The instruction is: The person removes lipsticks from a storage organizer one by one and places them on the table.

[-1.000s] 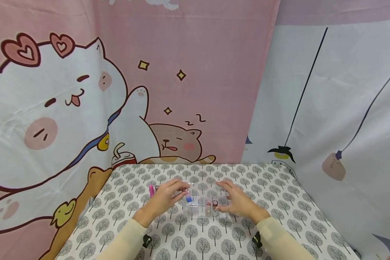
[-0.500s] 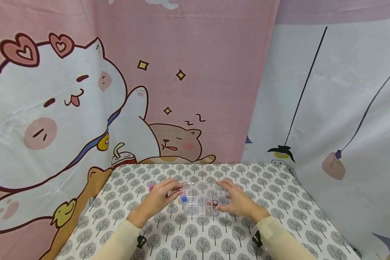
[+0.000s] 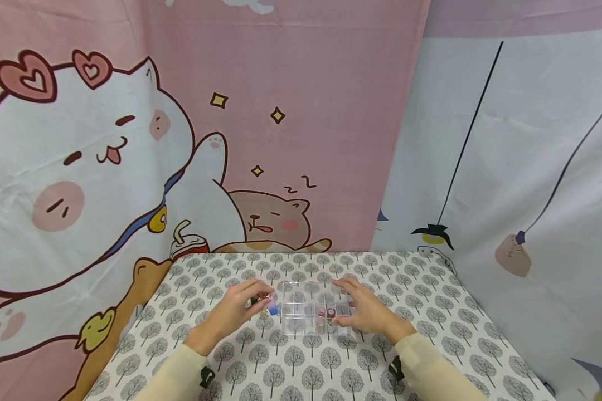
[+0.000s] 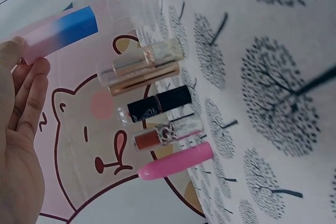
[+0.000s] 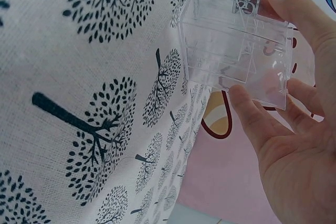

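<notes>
In the left wrist view my left hand [image 4: 23, 129] pinches a lipstick tube [image 4: 60, 34] that fades from pink to blue. The head view has this hand [image 3: 238, 309] just left of a clear divided organizer [image 3: 293, 334], with the tube apart from it. My right hand [image 3: 363, 309] grips the organizer's right side; thumb and fingers span its walls in the right wrist view. Two tubes [image 3: 321, 323] with reddish tops stand inside the organizer, near the right hand.
Beside the left hand several lip products stand in a row: a clear-and-gold tube [image 4: 144, 61], a slim gold one [image 4: 144, 78], a black one [image 4: 160, 103], a clear lip gloss [image 4: 168, 132] and a bright pink tube [image 4: 176, 161]. A tree-print cloth [image 3: 311, 376] covers the table.
My left hand has moved left, carrying the pink-and-blue lipstick tube from over the organizer's left end to beside it. The right hand and the organizer stay in place.
</notes>
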